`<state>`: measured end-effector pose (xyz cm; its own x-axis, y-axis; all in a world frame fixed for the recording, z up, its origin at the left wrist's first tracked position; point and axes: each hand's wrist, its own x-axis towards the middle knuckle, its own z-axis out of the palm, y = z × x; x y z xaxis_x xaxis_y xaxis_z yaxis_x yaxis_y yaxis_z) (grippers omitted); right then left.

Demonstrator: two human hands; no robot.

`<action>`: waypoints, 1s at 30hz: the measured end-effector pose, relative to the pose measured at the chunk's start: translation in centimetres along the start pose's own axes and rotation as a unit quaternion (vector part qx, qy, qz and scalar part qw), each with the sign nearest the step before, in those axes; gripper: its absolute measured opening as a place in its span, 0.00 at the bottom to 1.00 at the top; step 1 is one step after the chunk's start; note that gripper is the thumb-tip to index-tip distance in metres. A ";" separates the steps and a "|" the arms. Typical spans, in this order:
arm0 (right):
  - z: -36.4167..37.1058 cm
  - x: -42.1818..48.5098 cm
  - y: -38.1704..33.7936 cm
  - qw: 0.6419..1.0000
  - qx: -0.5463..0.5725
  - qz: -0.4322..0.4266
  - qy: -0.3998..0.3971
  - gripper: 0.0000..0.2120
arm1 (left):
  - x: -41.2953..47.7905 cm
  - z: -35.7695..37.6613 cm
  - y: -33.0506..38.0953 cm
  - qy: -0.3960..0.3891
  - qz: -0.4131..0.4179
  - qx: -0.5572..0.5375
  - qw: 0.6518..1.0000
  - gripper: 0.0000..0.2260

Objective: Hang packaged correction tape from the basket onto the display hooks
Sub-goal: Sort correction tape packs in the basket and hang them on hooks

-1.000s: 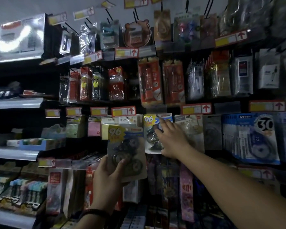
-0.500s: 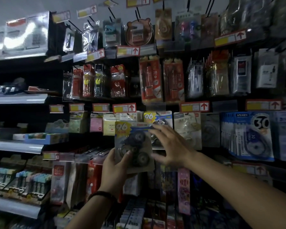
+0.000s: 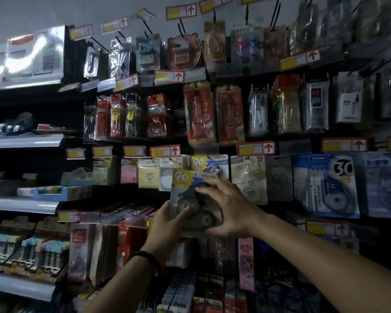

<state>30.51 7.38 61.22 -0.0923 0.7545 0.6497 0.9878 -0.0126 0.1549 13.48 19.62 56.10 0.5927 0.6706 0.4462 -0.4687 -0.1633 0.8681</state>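
A correction tape pack [image 3: 185,184] with a yellow "96" label is held up in front of the display wall. My left hand [image 3: 167,224] grips its lower left corner, thumb on the front. Over the pack's right half lies my right hand [image 3: 229,208], fingers spread across it. Just behind and above hangs a matching "96" pack [image 3: 209,164] on its hook. The hook itself is hidden behind the packs. No basket is in view.
Clear correction tape packs [image 3: 248,175] and blue "30" packs [image 3: 330,184] hang to the right. Sticky note packs [image 3: 148,175] hang to the left. Red price tags [image 3: 165,151] line the rails. Grey shelves [image 3: 23,205] with boxed items stand at the left.
My left hand has carried the pack right and up toward the hanging "96" pack. My right hand left the hanging pack and came down onto the held one.
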 end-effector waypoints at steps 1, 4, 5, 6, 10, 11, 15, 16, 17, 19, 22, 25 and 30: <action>0.0 0.1 0.2 1.000 -0.026 -0.004 0.004 0.52 | 0.1 0.1 0.0 -0.003 0.002 0.012 1.000 0.13; 0.1 0.7 0.6 0.995 -0.093 0.016 0.018 0.51 | 0.7 -0.3 -0.4 0.054 0.070 0.188 0.978 0.15; 0.1 0.9 0.6 0.993 -0.113 0.029 0.017 0.51 | 1.0 -0.6 -0.6 0.071 0.100 0.264 0.957 0.19; 0.0 1.1 0.6 0.990 -0.134 0.036 0.015 0.51 | 1.1 -0.8 -0.7 0.083 0.130 0.326 0.933 0.22; -0.1 2.5 1.2 0.977 -0.205 0.048 0.020 0.51 | 0.7 -0.9 0.2 0.061 0.196 0.485 0.850 0.26; -0.1 2.9 1.3 0.975 -0.213 0.057 0.022 0.51 | 0.6 -0.8 0.4 0.053 0.196 0.515 0.833 0.27; -0.1 3.9 1.5 0.967 -0.231 0.104 0.015 0.51 | 0.1 -0.4 0.8 0.036 0.184 0.567 0.802 0.26; -0.1 4.1 1.7 0.966 -0.236 0.108 0.012 0.51 | 0.0 -0.4 0.7 0.034 0.187 0.566 0.803 0.25; 0.0 4.3 1.9 0.964 -0.241 0.109 0.006 0.51 | 0.0 -0.5 0.6 0.031 0.188 0.567 0.801 0.25; -0.1 4.5 2.2 0.963 -0.251 0.102 0.000 0.51 | 0.1 -0.7 0.5 0.025 0.185 0.575 0.796 0.24; -0.3 4.8 2.6 0.960 -0.265 0.086 -0.001 0.51 | 0.5 -0.9 0.4 0.022 0.181 0.577 0.796 0.24; -0.7 4.9 2.8 0.957 -0.280 0.071 -0.025 0.51 | 0.8 -0.9 0.2 0.019 0.181 0.576 0.797 0.22; -0.3 5.4 3.0 0.942 -0.308 0.107 -0.074 0.49 | 0.6 -0.7 0.1 0.010 0.174 0.586 0.791 0.24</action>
<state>32.95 11.27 65.43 0.1648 0.7739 0.6114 0.7177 -0.5193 0.4639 13.33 20.54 56.25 0.5449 0.4477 0.7090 0.3356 -0.8913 0.3048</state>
